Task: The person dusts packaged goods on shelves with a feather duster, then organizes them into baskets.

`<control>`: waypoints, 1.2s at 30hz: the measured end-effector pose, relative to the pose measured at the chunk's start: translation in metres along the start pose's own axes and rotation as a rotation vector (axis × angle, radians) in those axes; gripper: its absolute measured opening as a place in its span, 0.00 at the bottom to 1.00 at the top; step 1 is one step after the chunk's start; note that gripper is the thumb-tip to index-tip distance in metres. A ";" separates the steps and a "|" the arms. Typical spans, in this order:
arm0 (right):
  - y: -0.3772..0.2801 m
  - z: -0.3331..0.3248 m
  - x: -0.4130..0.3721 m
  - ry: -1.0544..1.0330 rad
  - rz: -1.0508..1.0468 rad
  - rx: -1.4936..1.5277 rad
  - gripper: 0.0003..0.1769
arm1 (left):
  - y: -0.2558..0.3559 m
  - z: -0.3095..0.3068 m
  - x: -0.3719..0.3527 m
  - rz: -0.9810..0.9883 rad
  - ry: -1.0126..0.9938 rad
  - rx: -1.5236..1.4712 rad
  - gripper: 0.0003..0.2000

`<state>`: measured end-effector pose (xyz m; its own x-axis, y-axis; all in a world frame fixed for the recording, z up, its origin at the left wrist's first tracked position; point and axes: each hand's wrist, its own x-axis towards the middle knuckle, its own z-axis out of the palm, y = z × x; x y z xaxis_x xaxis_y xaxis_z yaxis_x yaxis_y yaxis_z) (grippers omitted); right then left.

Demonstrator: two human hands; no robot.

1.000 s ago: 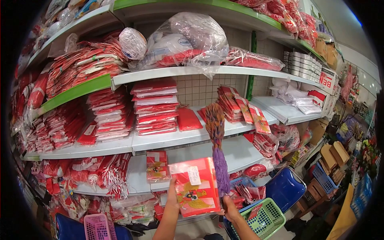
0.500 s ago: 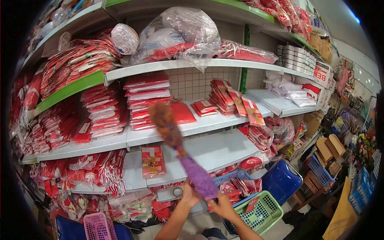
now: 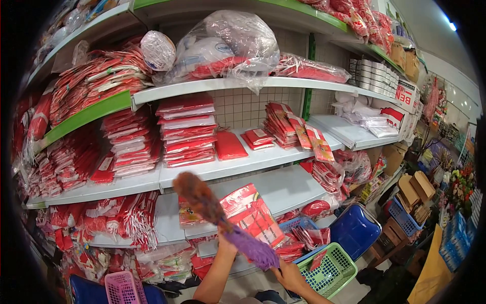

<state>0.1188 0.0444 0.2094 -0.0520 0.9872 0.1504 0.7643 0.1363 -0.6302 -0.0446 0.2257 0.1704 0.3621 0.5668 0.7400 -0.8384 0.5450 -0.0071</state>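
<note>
Head view: both arms come up from the bottom edge, in front of store shelves packed w/ red goods.

R hand (image 3: 289, 273) is low, just left of the green basket (image 3: 331, 271), fist closed round the purple end of a duster (image 3: 202, 197). The duster slants up and to the left; its fluffy orange-brown head ends in front of the edge of the white shelf (image 3: 283, 190), blurred.

L hand (image 3: 226, 240) is just under the duster's mid part and partly hidden by it. Fingers look closed on the lower edge of a red packet (image 3: 250, 215) in clear wrap; exact grip can't be told. The packet tilts up to the right, held in front of the shelf, not lying on it. The duster crosses just left of it, approx. touching its near corner.

Around: 2 tall stacks of flat red packs (image 3: 185, 129) on the shelf above, w/ smaller piles to their right. A big clear bag (image 3: 228, 43) sits 1 level higher. A blue chair (image 3: 357, 230) stands just right of the green basket, a pink basket (image 3: 121, 288) is at bottom left, well apart from both hands.
</note>
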 end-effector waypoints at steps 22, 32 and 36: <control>0.030 -0.007 0.019 0.121 -0.234 -0.186 0.17 | 0.050 0.025 0.055 0.169 0.392 0.330 0.23; 0.020 -0.004 0.064 0.148 -0.109 -0.029 0.24 | 0.046 0.026 0.080 0.012 0.183 0.236 0.24; 0.013 -0.017 0.093 0.211 -0.009 0.049 0.22 | 0.021 0.067 0.109 0.080 0.608 0.459 0.30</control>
<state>0.1345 0.1364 0.2281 0.0810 0.9477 0.3087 0.7319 0.1537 -0.6638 -0.0498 0.2573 0.2963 0.3421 0.9065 0.2474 -0.9086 0.2520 0.3330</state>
